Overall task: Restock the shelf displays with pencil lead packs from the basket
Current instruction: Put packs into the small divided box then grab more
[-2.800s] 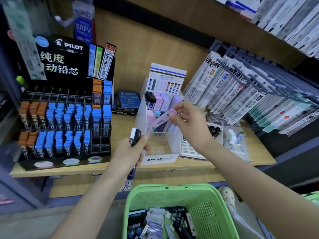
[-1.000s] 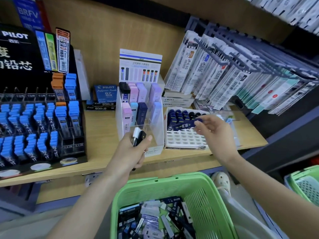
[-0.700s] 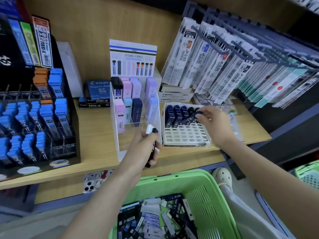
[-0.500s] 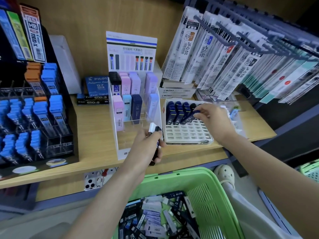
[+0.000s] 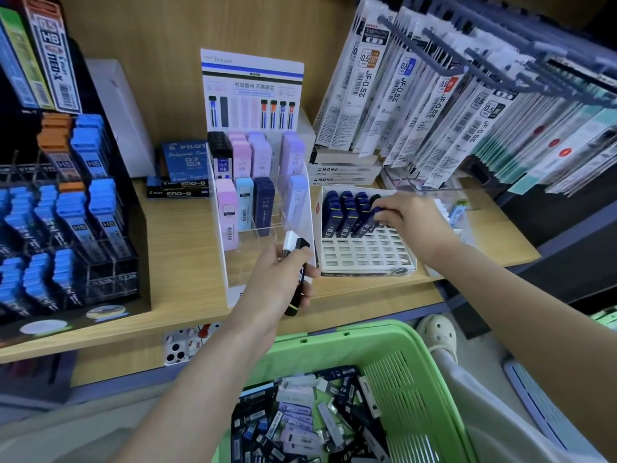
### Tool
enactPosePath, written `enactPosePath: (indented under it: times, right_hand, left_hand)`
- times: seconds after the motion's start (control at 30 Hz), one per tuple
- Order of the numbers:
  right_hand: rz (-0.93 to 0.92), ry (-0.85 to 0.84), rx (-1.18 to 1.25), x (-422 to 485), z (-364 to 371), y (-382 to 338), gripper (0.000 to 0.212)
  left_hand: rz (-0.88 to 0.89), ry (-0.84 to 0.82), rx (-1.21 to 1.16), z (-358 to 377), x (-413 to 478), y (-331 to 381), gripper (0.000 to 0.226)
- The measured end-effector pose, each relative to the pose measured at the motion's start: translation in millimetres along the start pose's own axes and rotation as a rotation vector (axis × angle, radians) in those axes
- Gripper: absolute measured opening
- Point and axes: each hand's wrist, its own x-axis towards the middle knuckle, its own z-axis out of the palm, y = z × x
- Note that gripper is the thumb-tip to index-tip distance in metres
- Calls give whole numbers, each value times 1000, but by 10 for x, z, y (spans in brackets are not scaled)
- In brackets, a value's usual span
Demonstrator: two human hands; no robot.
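Note:
My left hand (image 5: 278,279) grips two lead packs (image 5: 293,259), one white-topped and one black, in front of the clear Mono display (image 5: 263,208). My right hand (image 5: 412,218) pinches a navy lead pack (image 5: 369,222) and sets it into the white grid tray (image 5: 364,252), beside the rows of navy packs (image 5: 344,212) standing at the tray's back. The green basket (image 5: 384,349) sits below the shelf edge with several loose lead packs (image 5: 300,422) inside.
A black Pilot rack of blue lead tubes (image 5: 63,225) fills the shelf's left side. Pilot boxes (image 5: 182,172) lie behind the clear display. Hanging refill packs (image 5: 450,105) crowd the right on hooks. A second green basket's corner (image 5: 606,320) shows at the right edge.
My right hand carried a navy pack from the clear display over to the grid tray and lowered it among the navy rows. My left hand stayed by the display front with its packs.

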Motion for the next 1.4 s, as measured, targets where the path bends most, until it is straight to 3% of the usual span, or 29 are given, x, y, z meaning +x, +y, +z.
enactPosePath:
  times: [0.27, 0.43, 0.63, 0.7, 0.83, 1.0, 1.27, 1.4]
  right_hand:
    - [99, 19, 83, 72, 97, -36, 14]
    - [30, 44, -6, 60, 169, -11, 7]
    - [6, 164, -70, -56, 168, -156, 22]
    - [-5, 210, 41, -191, 192, -328, 23]
    - [-76, 2, 375, -530, 316, -642, 29]
    - [-21, -82, 720, -603, 333, -801, 26]
    - [217, 5, 1012, -648, 150, -634, 10]
    - [267, -109, 943, -821, 153, -522, 8]
  left_hand:
    - [17, 13, -10, -2, 30, -5, 16]
    - [23, -2, -31, 4, 23, 1, 16]
    - [73, -12, -55, 9, 11, -18, 20]
    - [94, 6, -34, 8, 6, -15, 22]
    - [87, -28, -35, 9, -14, -6, 31]
    - [27, -98, 60, 38, -32, -30, 29]
    - [136, -21, -34, 116, -15, -64, 20]
    - [210, -4, -8, 186, -5, -75, 14]
